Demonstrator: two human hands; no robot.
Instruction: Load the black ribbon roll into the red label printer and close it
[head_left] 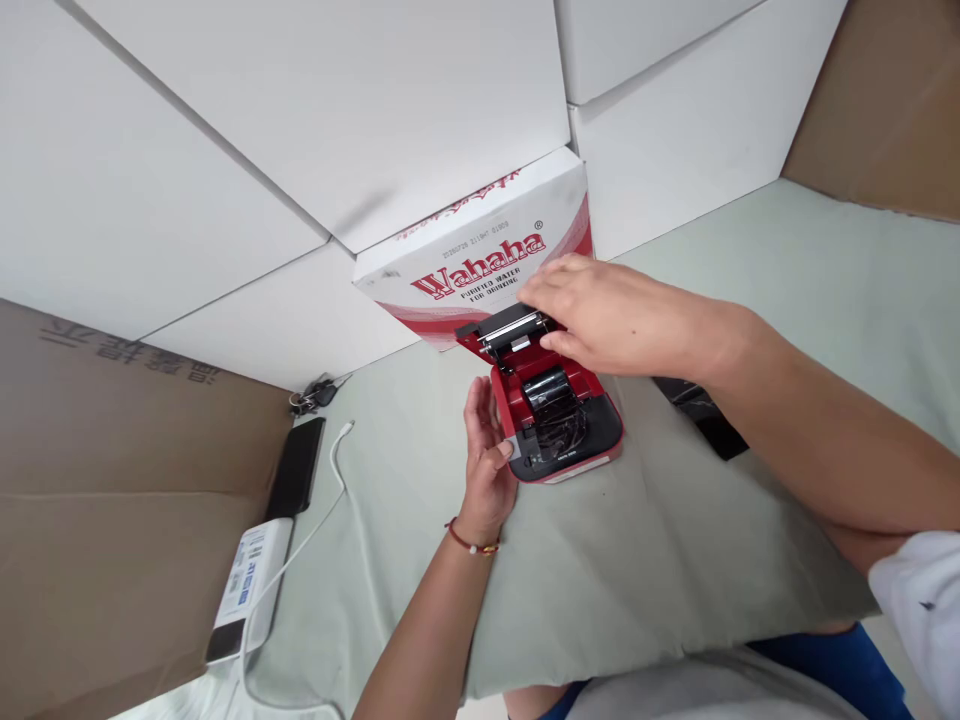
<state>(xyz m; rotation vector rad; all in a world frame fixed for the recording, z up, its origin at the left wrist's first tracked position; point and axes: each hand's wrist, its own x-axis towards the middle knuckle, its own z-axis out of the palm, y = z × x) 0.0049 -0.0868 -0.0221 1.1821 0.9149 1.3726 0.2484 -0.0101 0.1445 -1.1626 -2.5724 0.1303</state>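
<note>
A red and black label printer sits on the cloth with its lid raised. Inside it lies a shiny black roll, and dark film stretches from it toward the front. My left hand grips the printer's left side, the thumb pressed near the front corner. At the top, my right hand holds the raised lid, fingers over its far side and thumb on the near side. Part of the lid is hidden behind this hand.
A Wahaha water carton stands right behind the printer, against white boxes. Pale green cloth covers the surface. To the left lie a black phone-like slab, a white cable and a white device. Under my right arm is a black object.
</note>
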